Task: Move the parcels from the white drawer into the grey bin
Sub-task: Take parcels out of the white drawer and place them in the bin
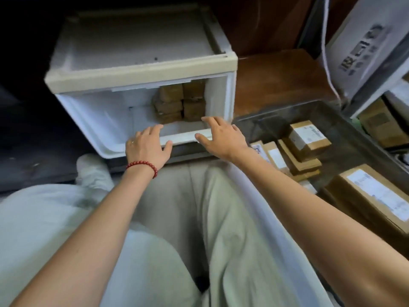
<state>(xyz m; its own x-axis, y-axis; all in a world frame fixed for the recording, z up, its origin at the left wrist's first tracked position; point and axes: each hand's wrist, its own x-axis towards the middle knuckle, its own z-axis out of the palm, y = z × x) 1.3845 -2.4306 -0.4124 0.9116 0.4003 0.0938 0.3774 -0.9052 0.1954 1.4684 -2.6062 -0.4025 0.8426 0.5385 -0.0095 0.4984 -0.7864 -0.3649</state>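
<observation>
Judged partly done: several parcels (307,139) are lodged in bin (349,147); a stack (180,103) is left at back of drawer (106,122). The left hand (147,148) and right hand (222,136) are held spread and empty at the drawer's front rim.

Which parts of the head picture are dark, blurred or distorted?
Head view: parcels in the white drawer are shaded and soft; the frame's left side is nearly black; the wide lens bows the drawer's rim; labels in the grey bin are too blurred to read.

Pale green trousers (221,218), red bead bracelet (141,167), ring (132,142) on left hand (147,147)
</observation>
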